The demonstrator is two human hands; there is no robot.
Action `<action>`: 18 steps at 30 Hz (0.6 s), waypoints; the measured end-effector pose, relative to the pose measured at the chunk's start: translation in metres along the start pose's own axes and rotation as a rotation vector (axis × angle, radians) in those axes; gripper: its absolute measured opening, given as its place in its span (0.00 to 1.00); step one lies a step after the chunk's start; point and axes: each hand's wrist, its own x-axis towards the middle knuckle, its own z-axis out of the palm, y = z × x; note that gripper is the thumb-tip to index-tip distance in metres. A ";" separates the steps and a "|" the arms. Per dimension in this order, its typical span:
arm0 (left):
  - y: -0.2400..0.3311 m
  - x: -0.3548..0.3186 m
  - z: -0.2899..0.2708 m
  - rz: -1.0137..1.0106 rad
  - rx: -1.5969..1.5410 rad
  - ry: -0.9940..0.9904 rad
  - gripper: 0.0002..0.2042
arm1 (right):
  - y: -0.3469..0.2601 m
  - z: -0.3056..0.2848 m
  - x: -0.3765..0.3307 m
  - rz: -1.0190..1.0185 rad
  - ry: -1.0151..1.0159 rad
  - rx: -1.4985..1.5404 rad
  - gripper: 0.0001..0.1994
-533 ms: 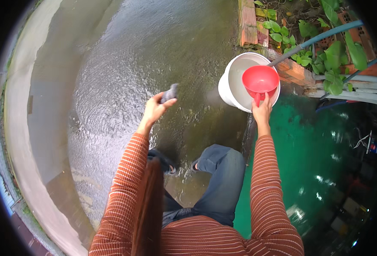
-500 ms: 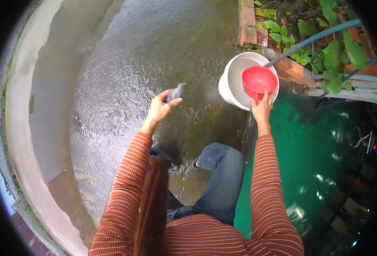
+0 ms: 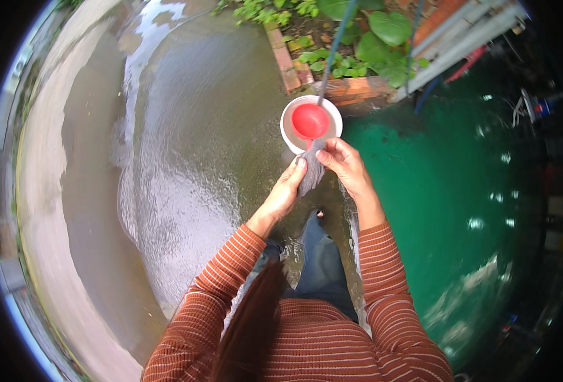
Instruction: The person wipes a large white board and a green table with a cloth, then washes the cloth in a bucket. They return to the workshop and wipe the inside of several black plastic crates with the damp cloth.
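A grey cloth (image 3: 311, 170) is held between my two hands, in front of my body. My left hand (image 3: 286, 186) grips its left side, with the thumb on top. From the right, my right hand (image 3: 347, 164) pinches its upper part between thumb and fingers. Just beyond them stands a white bucket (image 3: 285, 125) with water in it. Inside the bucket rests a red dipper (image 3: 310, 121), its handle pointing toward me and partly hidden behind the cloth.
A hose (image 3: 334, 57) runs down into the bucket. Behind it is a brick-edged plant bed (image 3: 285, 60) with leafy plants (image 3: 393, 28). Wet concrete (image 3: 192, 108) spreads to the left, and a shiny green floor (image 3: 434, 178) lies to the right.
My right hand has let go of the dipper and taken hold of the cloth. My left hand has brought the cloth rightward to meet it. The view has shifted, and the bucket appears farther away.
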 end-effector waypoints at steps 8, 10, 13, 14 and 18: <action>0.005 -0.025 0.112 -0.016 -0.360 -0.106 0.24 | -0.064 -0.054 -0.099 0.010 0.222 0.141 0.05; 0.007 -0.024 0.127 0.057 -0.535 -0.034 0.23 | -0.068 -0.081 -0.125 -0.113 0.367 0.224 0.04; -0.005 -0.010 0.113 0.169 -0.651 0.080 0.19 | -0.082 -0.155 -0.171 -0.354 0.631 0.359 0.08; -0.012 -0.013 0.119 0.161 -0.621 0.062 0.16 | -0.085 -0.169 -0.184 -0.363 0.664 0.350 0.09; -0.058 -0.010 0.157 0.150 -0.040 0.105 0.09 | -0.095 -0.246 -0.237 -0.452 0.855 0.379 0.08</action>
